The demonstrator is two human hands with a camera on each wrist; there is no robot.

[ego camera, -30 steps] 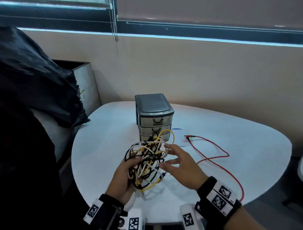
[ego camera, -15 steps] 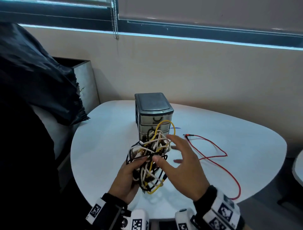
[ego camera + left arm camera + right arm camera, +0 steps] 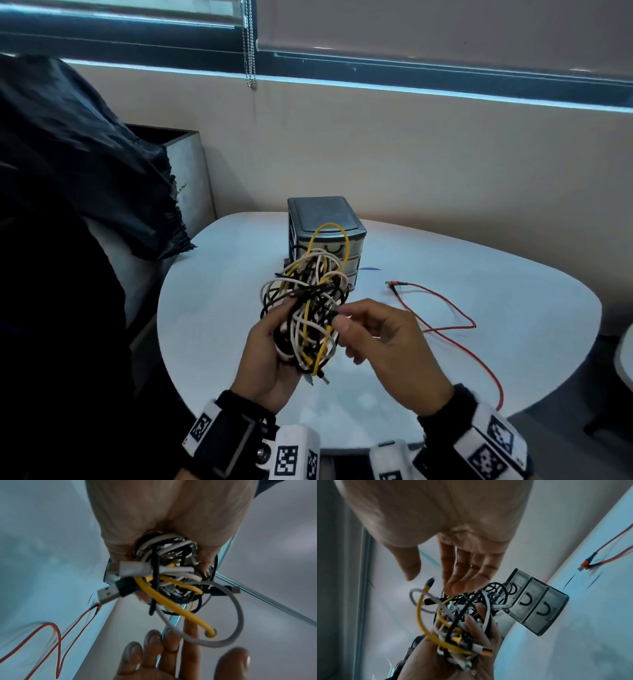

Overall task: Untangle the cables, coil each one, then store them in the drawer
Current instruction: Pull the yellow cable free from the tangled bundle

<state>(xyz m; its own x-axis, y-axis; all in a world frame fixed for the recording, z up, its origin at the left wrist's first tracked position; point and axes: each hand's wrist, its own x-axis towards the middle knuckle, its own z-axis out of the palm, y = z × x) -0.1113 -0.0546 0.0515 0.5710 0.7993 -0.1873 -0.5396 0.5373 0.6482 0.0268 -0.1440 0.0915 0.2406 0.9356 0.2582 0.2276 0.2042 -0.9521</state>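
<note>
Left hand: left hand (image 3: 270, 356) is curled round the lower part of the cable tangle (image 3: 308, 308), holding it up above the near edge of the table (image 3: 219, 301); in the right wrist view its fingers (image 3: 476, 620) wrap over the strands.
Right hand: right hand (image 3: 390, 346) is just right of the tangle, thumb and forefinger drawn together at its right edge. Head view suggests a pinch on a black strand, but the right wrist view shows the fingers (image 3: 462, 577) fairly straight above the bundle with the thumb apart, so I cannot tell whether it grips anything.
Cable tangle: black, white and yellow cables knotted in one clump; a yellow loop (image 3: 329, 236) sticks up from the top, in front of the drawer box in the head view. Plug ends hang out below the left palm, among them a black USB plug (image 3: 111, 593) and a white plug (image 3: 133, 569).
Red cable: red cable (image 3: 442, 322) lies loose and uncoiled on the table, well right of the hands, one plug end near the drawer box, the other end trailing toward the near right edge.
Drawer box: small grey drawer box (image 3: 325, 236) stands upright on the table behind the tangle; its three drawers (image 3: 537, 601), each with a dark curved handle, are all closed.
Surroundings: table sits by a beige wall beneath a window ledge; a bead chain (image 3: 249, 44) hangs from the blind above, and a black bag (image 3: 85, 164) fills the left side.
</note>
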